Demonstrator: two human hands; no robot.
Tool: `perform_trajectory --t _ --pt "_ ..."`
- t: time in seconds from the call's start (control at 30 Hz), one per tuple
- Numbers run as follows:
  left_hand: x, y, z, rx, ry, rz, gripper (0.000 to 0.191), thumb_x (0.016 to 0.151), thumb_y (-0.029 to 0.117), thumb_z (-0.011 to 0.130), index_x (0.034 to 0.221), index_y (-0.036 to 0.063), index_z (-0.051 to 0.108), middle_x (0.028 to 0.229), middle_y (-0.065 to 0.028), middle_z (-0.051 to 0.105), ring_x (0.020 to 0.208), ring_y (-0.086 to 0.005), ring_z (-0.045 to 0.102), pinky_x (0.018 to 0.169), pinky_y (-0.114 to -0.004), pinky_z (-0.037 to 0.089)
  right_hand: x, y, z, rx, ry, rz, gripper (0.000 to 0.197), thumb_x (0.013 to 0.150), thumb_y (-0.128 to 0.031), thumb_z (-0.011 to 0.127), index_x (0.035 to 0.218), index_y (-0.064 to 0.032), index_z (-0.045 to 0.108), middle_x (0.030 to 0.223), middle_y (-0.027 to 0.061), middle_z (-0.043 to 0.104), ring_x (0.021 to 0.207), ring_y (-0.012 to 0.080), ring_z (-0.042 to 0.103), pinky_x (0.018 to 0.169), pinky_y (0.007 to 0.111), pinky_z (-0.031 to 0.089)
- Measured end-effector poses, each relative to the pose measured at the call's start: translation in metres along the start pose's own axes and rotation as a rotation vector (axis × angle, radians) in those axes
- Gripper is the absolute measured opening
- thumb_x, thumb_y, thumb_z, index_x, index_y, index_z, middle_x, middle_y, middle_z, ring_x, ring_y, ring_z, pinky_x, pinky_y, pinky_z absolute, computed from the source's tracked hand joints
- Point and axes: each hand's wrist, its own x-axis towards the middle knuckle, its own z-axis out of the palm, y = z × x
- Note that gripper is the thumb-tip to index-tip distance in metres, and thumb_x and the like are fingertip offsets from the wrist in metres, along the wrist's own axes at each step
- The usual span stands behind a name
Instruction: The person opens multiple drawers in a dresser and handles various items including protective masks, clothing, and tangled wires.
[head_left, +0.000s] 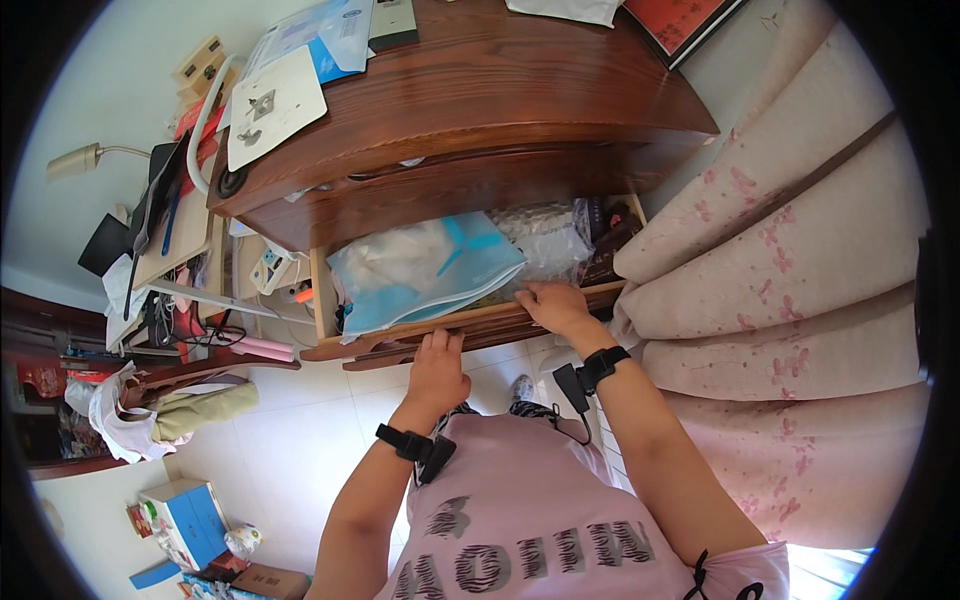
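Observation:
An open wooden drawer (324, 296) of a dark wood dresser (487, 97) lies before me. Inside it are a blue translucent zip bag (427, 270) with pale contents, clear bubble wrap (540, 232) and a dark patterned package (616, 236). My left hand (437, 375) rests with its fingertips on the drawer's front edge, below the zip bag; its thumb is partly apart. My right hand (555, 306) lies over the top of the drawer front, farther right, fingers at the rim beside the bag's corner. Whether either hand grips the edge firmly is hard to tell.
Papers and a blue-white plastic folder (345, 37) lie on the dresser top. Floral curtains (757, 300) hang close at the right, touching the drawer's end. At the left stands a cluttered desk (172, 247) with cables and a power strip (270, 271). Clothes (202, 412) hang over a wooden rail.

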Motion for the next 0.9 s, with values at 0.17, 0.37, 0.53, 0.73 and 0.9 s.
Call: perform_trajectory --t 0.17,0.37,0.53,0.73,0.9 --pt "-0.019 -0.004 0.017 0.103 0.147 0.136 0.083 0.066 0.011 0.069 0.14 -0.0002 0.035 0.132 -0.0203 0.041 0.122 -0.0383 0.042 0.105 -0.045 0.036 -0.009 0.024 0.012 0.141 0.321 -0.196 0.046 0.092 -0.04 0.052 0.126 -0.0107 0.058 0.135 0.0166 0.051 0.118 0.0359 0.052 0.105 0.045 0.035" --pt "0.001 -0.015 0.014 -0.143 0.097 0.006 0.068 0.065 0.009 0.067 0.13 0.0026 0.045 0.121 -0.0166 0.046 0.115 -0.036 0.045 0.101 -0.051 0.038 -0.018 0.069 0.015 0.514 0.649 -0.232 0.049 0.089 -0.019 0.061 0.133 -0.0051 0.047 0.123 0.0165 0.057 0.111 0.0289 0.057 0.088 0.037 0.048" --pt "0.016 -0.029 0.007 0.042 0.141 0.043 0.06 0.065 0.005 0.065 0.123 0.0051 0.05 0.114 -0.016 0.048 0.109 -0.036 0.048 0.086 -0.044 0.045 -0.036 0.141 -0.022 1.218 0.761 0.33 0.068 0.084 -0.003 0.061 0.145 -0.0072 0.031 0.131 0.0128 0.05 0.095 0.0184 0.055 0.083 0.029 0.047" --pt "0.062 -0.046 -0.001 0.052 0.233 0.079 0.058 0.066 0.005 0.064 0.122 0.0064 0.05 0.113 -0.0156 0.048 0.11 -0.0354 0.048 0.087 -0.045 0.046 -0.069 0.192 0.015 0.891 0.929 0.323 0.084 0.082 0.0 0.06 0.152 -0.0081 0.013 0.14 0.0187 0.042 0.115 0.0257 0.05 0.097 0.034 0.042" --pt "0.115 -0.049 -0.015 0.061 0.198 0.004 0.061 0.068 0.006 0.065 0.127 0.0084 0.048 0.119 -0.0155 0.047 0.115 -0.0351 0.046 0.095 -0.047 0.041 -0.064 0.241 0.068 0.901 0.952 0.415 0.075 0.081 0.002 0.06 0.148 -0.0075 0.027 0.139 0.0156 0.045 0.117 0.0274 0.05 0.099 0.036 0.041"
